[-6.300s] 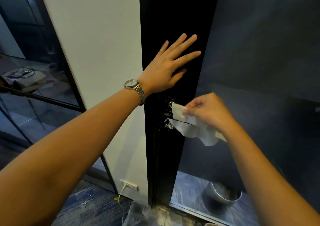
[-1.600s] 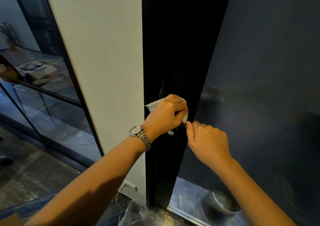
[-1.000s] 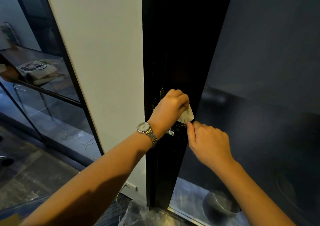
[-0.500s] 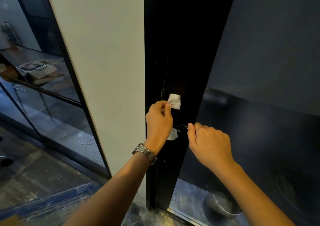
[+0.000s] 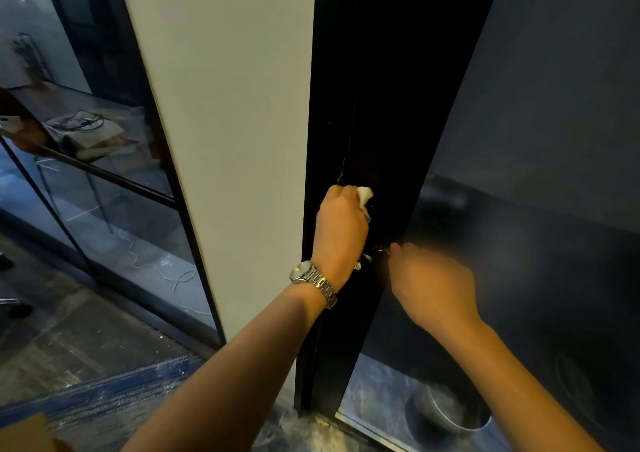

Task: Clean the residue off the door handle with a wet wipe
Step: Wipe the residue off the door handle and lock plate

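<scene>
My left hand (image 5: 341,230), with a metal watch on its wrist, is closed around a white wet wipe (image 5: 365,196) and presses it against the black door frame. Only a small corner of the wipe sticks out above my knuckles. The door handle (image 5: 370,256) is dark with a few shiny spots, showing just below my left hand and mostly hidden. My right hand (image 5: 433,283) is curled with its thumb up at the handle's right end, on the dark door edge; what it grips is hidden.
A white wall panel (image 5: 235,122) stands left of the black frame (image 5: 381,88). Dark glass door (image 5: 536,140) fills the right. A metal bowl (image 5: 450,413) sits behind the glass on the floor. Glass partitions (image 5: 86,174) are at left, and dusty debris (image 5: 304,431) lies at the frame's base.
My left hand has slid a little to the right and closed more over the wipe, so less of it shows. My right hand stays at the handle, now blurred.
</scene>
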